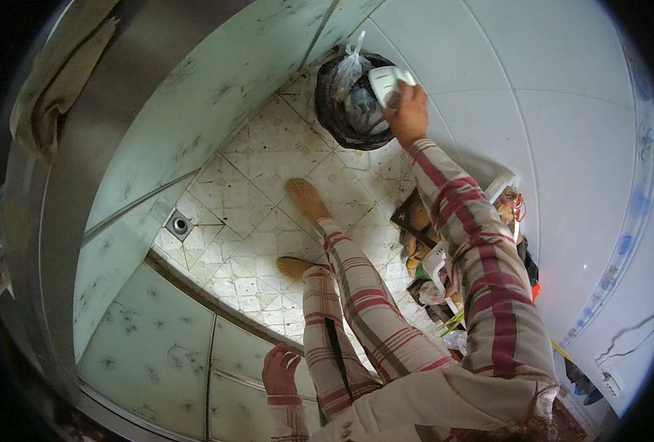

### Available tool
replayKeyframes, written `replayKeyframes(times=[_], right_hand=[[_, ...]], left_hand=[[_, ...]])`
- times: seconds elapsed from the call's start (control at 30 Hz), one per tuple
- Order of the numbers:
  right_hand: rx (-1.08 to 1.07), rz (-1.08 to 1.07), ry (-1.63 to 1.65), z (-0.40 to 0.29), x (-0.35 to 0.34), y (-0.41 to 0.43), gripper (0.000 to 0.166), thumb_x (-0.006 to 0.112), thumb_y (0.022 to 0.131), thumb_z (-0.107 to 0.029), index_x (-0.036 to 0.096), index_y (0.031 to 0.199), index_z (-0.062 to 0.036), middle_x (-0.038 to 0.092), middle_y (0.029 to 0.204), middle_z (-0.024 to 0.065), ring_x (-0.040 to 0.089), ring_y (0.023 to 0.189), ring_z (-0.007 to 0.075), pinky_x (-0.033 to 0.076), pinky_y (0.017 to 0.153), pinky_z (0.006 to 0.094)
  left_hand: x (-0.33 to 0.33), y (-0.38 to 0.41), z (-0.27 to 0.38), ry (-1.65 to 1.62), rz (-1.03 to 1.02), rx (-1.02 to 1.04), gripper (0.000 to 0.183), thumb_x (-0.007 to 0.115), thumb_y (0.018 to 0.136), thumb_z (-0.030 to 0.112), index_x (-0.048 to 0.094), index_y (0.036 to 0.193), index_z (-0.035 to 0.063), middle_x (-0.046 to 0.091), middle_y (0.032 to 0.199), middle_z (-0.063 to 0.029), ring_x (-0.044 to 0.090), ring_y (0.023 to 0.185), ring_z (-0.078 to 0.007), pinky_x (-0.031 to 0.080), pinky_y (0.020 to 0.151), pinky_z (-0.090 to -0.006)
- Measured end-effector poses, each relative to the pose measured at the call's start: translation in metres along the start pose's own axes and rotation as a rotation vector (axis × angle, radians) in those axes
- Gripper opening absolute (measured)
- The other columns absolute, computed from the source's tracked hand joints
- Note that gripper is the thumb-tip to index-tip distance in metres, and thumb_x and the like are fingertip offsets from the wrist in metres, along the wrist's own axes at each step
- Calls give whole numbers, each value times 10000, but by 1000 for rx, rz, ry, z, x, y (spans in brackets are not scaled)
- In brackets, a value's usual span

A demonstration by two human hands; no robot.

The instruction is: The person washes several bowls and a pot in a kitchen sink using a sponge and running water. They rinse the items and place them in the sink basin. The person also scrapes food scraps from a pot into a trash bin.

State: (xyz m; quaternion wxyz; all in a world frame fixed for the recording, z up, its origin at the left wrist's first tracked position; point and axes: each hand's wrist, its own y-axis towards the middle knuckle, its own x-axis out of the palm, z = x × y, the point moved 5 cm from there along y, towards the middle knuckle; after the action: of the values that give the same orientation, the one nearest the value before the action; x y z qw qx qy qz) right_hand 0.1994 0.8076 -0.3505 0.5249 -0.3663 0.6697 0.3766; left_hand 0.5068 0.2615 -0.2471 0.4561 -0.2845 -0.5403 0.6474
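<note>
My right hand [408, 116] reaches out over a round trash bin lined with a black bag [327, 119]. It grips a white plastic piece with slots [383, 83], tilted above the bin's right side; its exact kind is unclear. Inside the bin lie a knotted clear plastic bag [352, 65] and dark, crumpled waste [363, 105]. Down by my left leg, my left hand [280, 369] hangs with fingers loosely curled and apart, and nothing shows in it.
Patterned cabinet doors [155, 132] line the left, below a counter edge with a draped cloth [61, 94]. A floor drain [180, 225] is set in the dirty tiles [249, 188]. Beneath my right arm stands a cluttered rack [434, 265]. A cable with a power strip [611, 384] lies lower right.
</note>
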Motion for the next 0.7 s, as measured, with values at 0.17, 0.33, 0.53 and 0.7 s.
replayKeyframes(times=[0.17,0.33,0.53,0.7], right_hand=[[131,31,207,54,-12,21,811,849,581,-265,449,1250,-41,511,1174,209,484,1105,375,433,928,418],[197,-30,406,89,-19,26,814,859,589,-314,473,1226,13,537,1153,223,515,1080,370,436,917,407],[17,-15,425,59,-55,7,769,858,610,-205,466,1241,-9,531,1161,188,519,1080,346,423,941,398],[-289,-196,215,19,-34,12,782,817,580,-98,458,1274,-104,468,1241,203,466,1142,396,410,979,410]], left_hand=[[-12,7,-13,98,-29,8,238,524,904,121,522,1105,-6,598,991,-126,601,844,-225,533,759,-383],[-4,1,-4,-2,37,-75,241,515,909,115,516,1118,-6,599,988,-127,599,848,-225,532,764,-383],[1,-4,7,-9,75,-48,245,523,908,116,515,1123,-1,601,987,-131,594,853,-225,534,766,-382],[16,-3,12,-57,91,-52,224,531,902,113,528,1095,-1,605,978,-129,595,841,-228,539,750,-380]])
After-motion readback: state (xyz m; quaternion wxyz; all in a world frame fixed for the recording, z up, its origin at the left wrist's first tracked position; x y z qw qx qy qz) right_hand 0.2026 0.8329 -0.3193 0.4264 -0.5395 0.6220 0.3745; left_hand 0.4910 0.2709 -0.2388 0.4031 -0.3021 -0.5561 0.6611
